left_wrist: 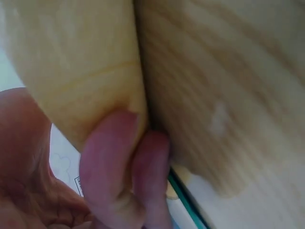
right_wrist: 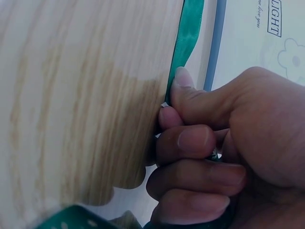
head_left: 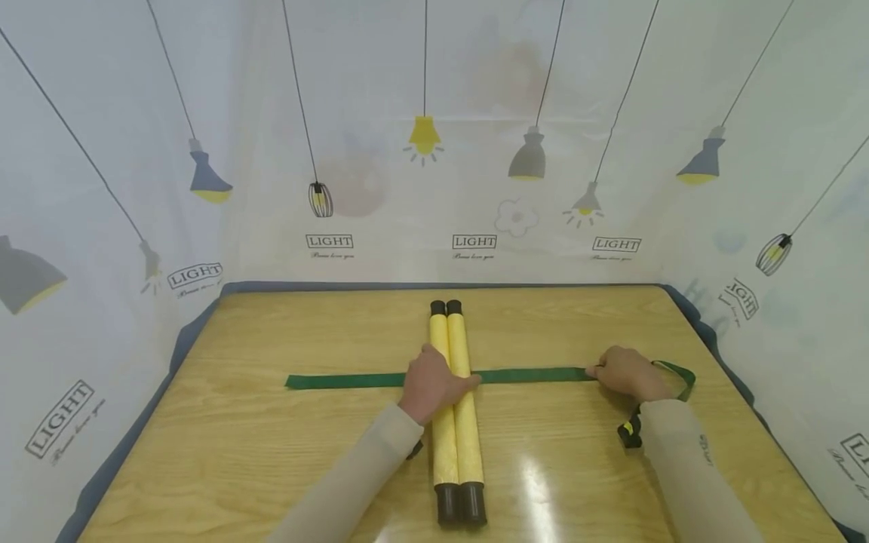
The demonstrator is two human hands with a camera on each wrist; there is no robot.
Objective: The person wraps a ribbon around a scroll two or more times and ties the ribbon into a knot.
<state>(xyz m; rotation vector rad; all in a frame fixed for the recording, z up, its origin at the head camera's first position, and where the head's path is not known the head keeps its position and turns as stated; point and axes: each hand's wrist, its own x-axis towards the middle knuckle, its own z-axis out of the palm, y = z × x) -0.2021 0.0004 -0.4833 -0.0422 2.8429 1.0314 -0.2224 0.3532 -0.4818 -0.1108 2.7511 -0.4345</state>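
Observation:
Two yellow tubes [head_left: 458,445] with dark end caps lie side by side on the wooden table, pointing away from me. Across their middle my left hand [head_left: 431,385] grips them, thumb over the right tube and fingers at the left side. In the left wrist view, fingertips [left_wrist: 107,157] press against a yellow tube [left_wrist: 76,52]. A flat green strap [head_left: 346,381] runs crosswise at the tubes, its middle hidden by hand and tubes. Out to the right my right hand [head_left: 627,373] pinches the strap [right_wrist: 188,36] between thumb and index finger, other fingers curled.
Beside the right wrist, a loop of green strap [head_left: 686,377] rises, and a black-and-yellow piece [head_left: 630,434] lies on the table [head_left: 271,452]. A small dark object [head_left: 415,450] shows left of the tubes. White sheeting [head_left: 380,68] printed with lamps surrounds the table.

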